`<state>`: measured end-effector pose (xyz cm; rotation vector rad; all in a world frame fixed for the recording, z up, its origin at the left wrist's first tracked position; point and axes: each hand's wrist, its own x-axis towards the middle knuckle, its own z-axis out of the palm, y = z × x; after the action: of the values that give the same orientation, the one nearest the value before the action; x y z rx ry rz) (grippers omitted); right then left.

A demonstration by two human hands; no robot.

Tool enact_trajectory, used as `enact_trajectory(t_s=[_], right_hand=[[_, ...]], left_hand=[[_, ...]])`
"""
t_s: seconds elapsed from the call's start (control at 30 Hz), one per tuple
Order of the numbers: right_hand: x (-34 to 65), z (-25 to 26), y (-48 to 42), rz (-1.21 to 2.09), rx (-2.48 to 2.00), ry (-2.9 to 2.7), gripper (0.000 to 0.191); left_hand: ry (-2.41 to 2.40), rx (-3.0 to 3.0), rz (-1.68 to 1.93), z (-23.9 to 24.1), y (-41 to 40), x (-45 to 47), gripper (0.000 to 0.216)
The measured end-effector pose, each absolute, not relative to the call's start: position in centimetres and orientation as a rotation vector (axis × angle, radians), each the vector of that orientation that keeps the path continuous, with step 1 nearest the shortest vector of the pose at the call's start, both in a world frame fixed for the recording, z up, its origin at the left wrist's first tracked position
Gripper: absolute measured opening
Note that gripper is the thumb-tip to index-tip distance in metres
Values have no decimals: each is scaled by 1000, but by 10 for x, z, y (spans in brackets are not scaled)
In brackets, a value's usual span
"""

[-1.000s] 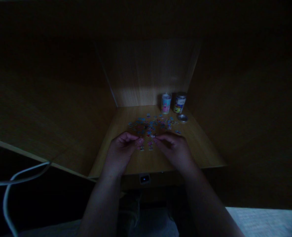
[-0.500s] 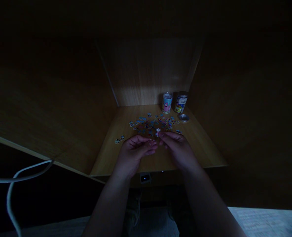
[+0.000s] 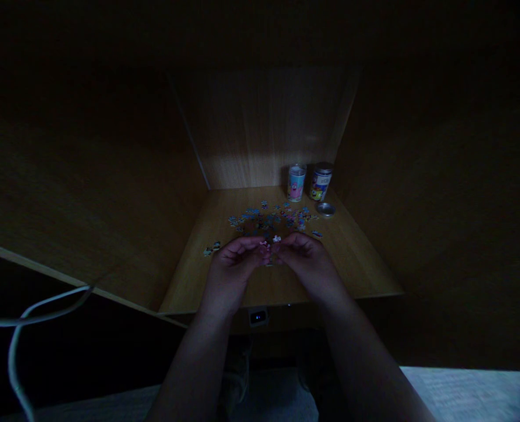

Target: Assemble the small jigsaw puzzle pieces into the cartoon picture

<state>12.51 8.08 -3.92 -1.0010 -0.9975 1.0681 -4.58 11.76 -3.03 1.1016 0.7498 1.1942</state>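
Wood board (image 3: 361,272) dim from where I stand. Person's L hand (image 3: 227,266) & R hand (image 3: 311,264) over near half, both pinching. 2 cans (image 3: 320,184) at back R; loose puzzle pcs (image 3: 301,225) beyond hands. Just changed: gripped L pc (image 3: 264,243) & R pc (image 3: 277,238) now abt level, side by side; prob. fit check, contact unclear (dark).

Left hand (image 3: 230,268) and right hand (image 3: 310,262) close together, fingers (image 3: 247,241) curled in pinches, forearms (image 3: 197,357) bare.

Pink jigsaw piece (image 3: 264,243) pinched in the left hand (image 3: 231,264), whitish jigsaw piece (image 3: 277,239) up in the right hand (image 3: 306,258), right beside it; loose pieces (image 3: 290,222) scattered beyond, blue and pink!
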Motion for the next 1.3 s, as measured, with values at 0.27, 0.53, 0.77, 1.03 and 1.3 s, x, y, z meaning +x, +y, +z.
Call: enact_trajectory(t_s=[0.27,0.53,0.77,1.03,1.3], right_hand=[[125,-42,78,1113,-1070,-1259,22],[125,-38,79,1142,-1046,-1222,32],[124,-34,80,1067,-995,-1020,37],[126,-33,80,1100,-961,-875,28],[125,-35,81,1042,-972,-926,29]], left_hand=[[833,1182,1219,-33,118,-52,29],[800,1272,1179,-30,119,-55,25],[750,1227,1138,-26,117,-51,24],[732,1237,1092,-26,116,-50,22],[782,1309,1082,-24,114,-50,23]])
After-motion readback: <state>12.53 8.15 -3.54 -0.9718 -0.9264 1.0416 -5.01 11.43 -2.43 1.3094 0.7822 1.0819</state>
